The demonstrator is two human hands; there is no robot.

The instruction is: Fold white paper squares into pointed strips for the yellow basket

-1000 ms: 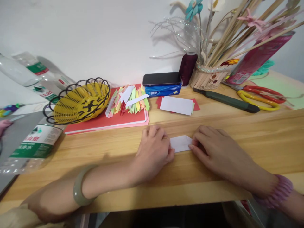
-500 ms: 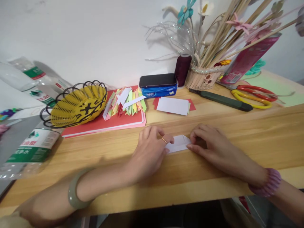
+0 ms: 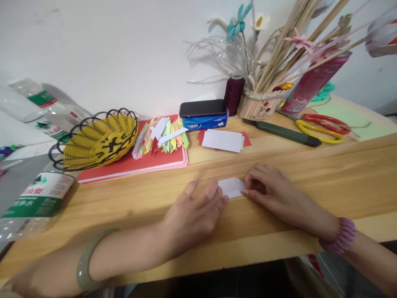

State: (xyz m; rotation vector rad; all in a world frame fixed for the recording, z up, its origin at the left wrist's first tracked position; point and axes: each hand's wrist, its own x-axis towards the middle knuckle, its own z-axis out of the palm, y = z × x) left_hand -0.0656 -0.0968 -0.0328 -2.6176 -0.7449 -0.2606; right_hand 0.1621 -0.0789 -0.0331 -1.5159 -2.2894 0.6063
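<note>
Small white folded paper [image 3: 231, 187] flat on the wooden table [image 3: 341, 178], near the front edge, between both hands. Left hand [image 3: 194, 215] palm down, fingers spread loosely and flat, fingertips touching the paper's left end; pressing rather than gripping, nothing enclosed. Right hand [image 3: 268, 192] curled low over the paper's right end, fingertips bunched narrow on its edge; whether pinching or only pressing, cannot tell. Green bangle [image 3: 85, 265] on the left wrist, pink beaded bracelet [image 3: 341, 236] on the right.

Bare wood open to the right of the right hand and along the front edge. Behind the paper, a clear strip of table, then a white card on red sheets [image 3: 223, 140]. Further left, a stack of red paper [image 3: 130, 163] carrying coloured folded strips [image 3: 161, 135], and a yellow basket in a black wire frame [image 3: 99, 138] just beside it. Plastic bottles [image 3: 34, 194] crowding the far left edge. At the back against the wall: phone on a blue tissue pack [image 3: 203, 114], dark thread spool [image 3: 233, 94], holder of sticks and paper flowers [image 3: 263, 105], green-handled knife [image 3: 282, 132], scissors [image 3: 322, 126], all well apart from the hands
</note>
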